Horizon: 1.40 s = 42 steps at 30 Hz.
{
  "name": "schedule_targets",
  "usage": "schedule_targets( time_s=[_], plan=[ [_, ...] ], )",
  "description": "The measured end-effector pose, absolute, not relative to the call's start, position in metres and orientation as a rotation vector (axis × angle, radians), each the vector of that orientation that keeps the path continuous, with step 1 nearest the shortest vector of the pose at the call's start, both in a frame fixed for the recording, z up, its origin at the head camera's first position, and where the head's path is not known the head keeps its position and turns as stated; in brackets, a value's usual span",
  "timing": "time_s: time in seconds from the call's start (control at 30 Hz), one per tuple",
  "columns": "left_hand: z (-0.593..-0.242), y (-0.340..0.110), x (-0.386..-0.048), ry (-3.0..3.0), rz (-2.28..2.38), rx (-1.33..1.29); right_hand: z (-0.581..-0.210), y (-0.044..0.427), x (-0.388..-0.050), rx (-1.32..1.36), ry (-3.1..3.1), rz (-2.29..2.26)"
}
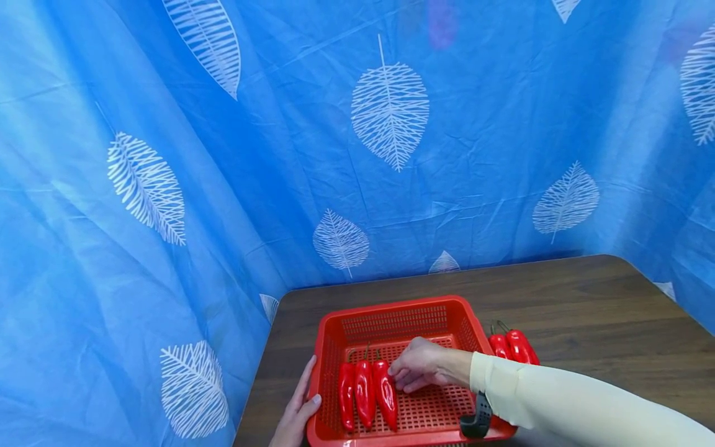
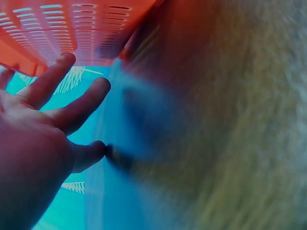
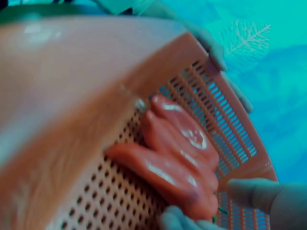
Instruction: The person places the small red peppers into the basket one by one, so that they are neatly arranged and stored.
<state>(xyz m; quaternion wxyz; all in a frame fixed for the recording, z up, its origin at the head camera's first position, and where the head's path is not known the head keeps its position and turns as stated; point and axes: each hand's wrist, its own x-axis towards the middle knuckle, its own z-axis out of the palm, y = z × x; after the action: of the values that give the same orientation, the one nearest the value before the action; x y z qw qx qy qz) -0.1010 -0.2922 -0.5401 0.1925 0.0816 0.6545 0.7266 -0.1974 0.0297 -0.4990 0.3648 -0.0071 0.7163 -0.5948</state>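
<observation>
Three glossy red peppers point(image 1: 365, 391) lie side by side in a red perforated plastic basket point(image 1: 391, 307), stems pointing away in the head view. My right hand point(image 1: 421, 366) is inside the basket, its fingertips at the right edge of the rightmost pepper point(image 1: 386, 397). In the right wrist view, a gap separates the thumb point(image 3: 254, 194) from the other fingers, near the stem ends. My left hand point(image 1: 293, 413) rests against the basket's left side, thumb at the rim. Its fingers are spread beneath the basket wall point(image 2: 86, 33) in the left wrist view.
More red peppers point(image 1: 522, 347) lie on the wooden table point(image 1: 603, 310) just right of the basket, partly behind my right sleeve point(image 1: 558, 391). A black strap piece point(image 1: 477, 419) hangs at the right wrist. Blue leaf-patterned cloth point(image 1: 279, 155) surrounds the table.
</observation>
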Motion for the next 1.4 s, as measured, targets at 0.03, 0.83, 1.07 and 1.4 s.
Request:
schedule_targets(
  time_s=[0.03,0.83,1.07,1.4],
  plan=[
    [-0.54,-0.292,-0.101,1.837,2.041,0.228,-0.498,0.032,-0.198,-0.023,1.842,-1.522],
    [-0.539,-0.292,-0.099,1.808,2.052,0.23,-0.459,0.102,-0.203,-0.187,1.754,-1.493],
    [-0.541,-0.292,-0.101,1.816,2.047,0.211,-0.45,0.123,-0.201,-0.224,1.745,-1.493],
    [-0.539,-0.293,-0.102,1.816,2.04,0.141,-0.444,0.154,-0.203,-0.289,1.627,-1.554]
  ],
)
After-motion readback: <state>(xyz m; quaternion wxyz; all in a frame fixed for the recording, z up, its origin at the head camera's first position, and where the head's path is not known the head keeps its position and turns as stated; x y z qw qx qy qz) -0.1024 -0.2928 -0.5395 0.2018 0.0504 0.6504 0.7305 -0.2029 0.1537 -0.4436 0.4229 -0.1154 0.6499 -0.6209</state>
